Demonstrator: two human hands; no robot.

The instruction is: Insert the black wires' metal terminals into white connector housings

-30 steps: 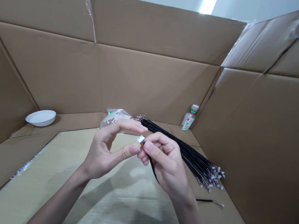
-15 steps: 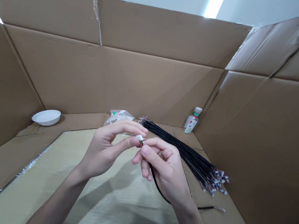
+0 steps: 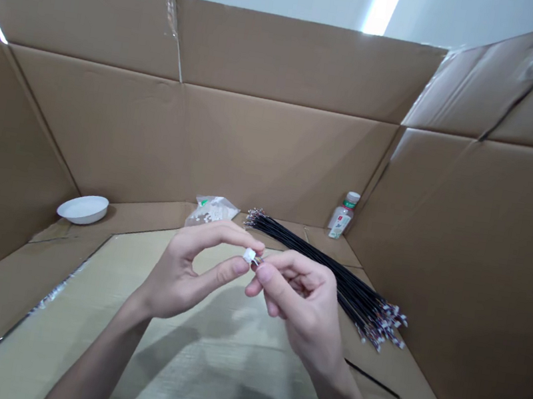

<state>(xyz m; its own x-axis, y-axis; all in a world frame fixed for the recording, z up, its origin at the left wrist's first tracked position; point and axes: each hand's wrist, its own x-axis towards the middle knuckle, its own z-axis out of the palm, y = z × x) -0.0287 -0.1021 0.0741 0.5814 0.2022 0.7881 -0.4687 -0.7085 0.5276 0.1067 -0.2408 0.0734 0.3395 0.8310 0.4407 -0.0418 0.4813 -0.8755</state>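
White connector (image 3: 249, 255) sits raised between the 2 hands, its wires (image 3: 257, 261) leading to the right hand (image 3: 306, 297). That hand's thumb and forefinger are closed in a pinch on the wires; the left hand (image 3: 180, 280) curves its thumb and fingertips about the connector, nearly shut, though whether they press on it I cannot tell. Fingertip work on the connector seems to be the step in hand; I judge the next move calls for a steady right pinch and light, well-aimed left fingers.

1 black cable (image 3: 372, 378), probably the same piece, emerges behind the right forearm. Below is a pale board (image 3: 198, 377) edged with cardboard; farther back are a bowl (image 3: 83, 209), bag (image 3: 214, 210), cable bundle (image 3: 318, 255) and upright bottle (image 3: 342, 217). Cardboard walls (image 3: 278, 154) rise on 3 sides.
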